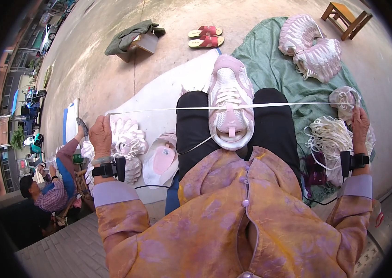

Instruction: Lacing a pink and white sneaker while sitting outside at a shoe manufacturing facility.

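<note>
A pink and white sneaker (228, 83) is wedged between my knees, its heel opening toward me, with white lacing across its lower toe end. A white shoelace (270, 105) runs taut across it from side to side. My left hand (100, 134) is closed on one end, out past my left knee. Far to the right, my right hand (360, 125) pinches the other end. Another lace strand hangs in a loop from the sneaker over my left thigh. Beside my right hand lie a heap of loose white laces (329, 136) and another pink and white shoe (344, 98).
Stacked pink and white shoes (129, 136) and a shoe with a pink insole (162, 160) lie at left on a white sheet (159, 95). A green cloth (265, 51) holds a shoe bundle (319, 58). Red slippers (206, 39), a wooden stool (346, 21) and a seated person (52, 197) are farther off.
</note>
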Demonstrator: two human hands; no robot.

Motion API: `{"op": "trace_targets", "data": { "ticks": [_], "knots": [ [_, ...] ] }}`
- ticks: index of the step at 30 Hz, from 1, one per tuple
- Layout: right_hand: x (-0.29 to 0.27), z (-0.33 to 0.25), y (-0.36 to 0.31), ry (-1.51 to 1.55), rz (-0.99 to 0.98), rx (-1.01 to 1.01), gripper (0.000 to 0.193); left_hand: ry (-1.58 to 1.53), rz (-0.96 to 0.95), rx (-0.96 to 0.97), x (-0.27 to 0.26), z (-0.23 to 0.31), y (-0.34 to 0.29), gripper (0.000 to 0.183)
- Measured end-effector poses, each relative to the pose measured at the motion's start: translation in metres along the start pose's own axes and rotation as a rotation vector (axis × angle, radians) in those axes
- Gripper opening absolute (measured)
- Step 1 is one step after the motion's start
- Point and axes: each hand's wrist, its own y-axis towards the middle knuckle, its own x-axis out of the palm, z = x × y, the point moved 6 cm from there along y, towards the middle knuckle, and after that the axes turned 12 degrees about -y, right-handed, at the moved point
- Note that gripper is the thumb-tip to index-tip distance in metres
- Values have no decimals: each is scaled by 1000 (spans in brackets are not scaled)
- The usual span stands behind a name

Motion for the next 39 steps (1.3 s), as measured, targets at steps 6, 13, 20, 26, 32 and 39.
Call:
{"op": "trace_targets", "data": {
  "ticks": [6, 13, 20, 26, 32, 39],
  "knots": [
    [129, -119, -121, 453, -718, 412, 30, -1161, -517, -1032, 94, 104, -38, 25],
    [216, -198, -162, 413, -1080, 211, 20, -1528, -867, -1161, 155, 207, -50, 12],
    [241, -207, -129, 536, -750, -11, 23, -1476, -601, -1128, 168, 210, -14, 7],
    [242, -194, -130, 608, -722, 205, 15, -1778, -591, -1139, 171, 206, -15, 2],
    [238, -193, -131, 714, -707, 258, 7, -1789, -615, -1178, 167, 204, -35, 12],
    [241, -198, -136, 720, -594, 212, 3, -1884, -635, -1207, 163, 216, -41, 12]
  ]
}}
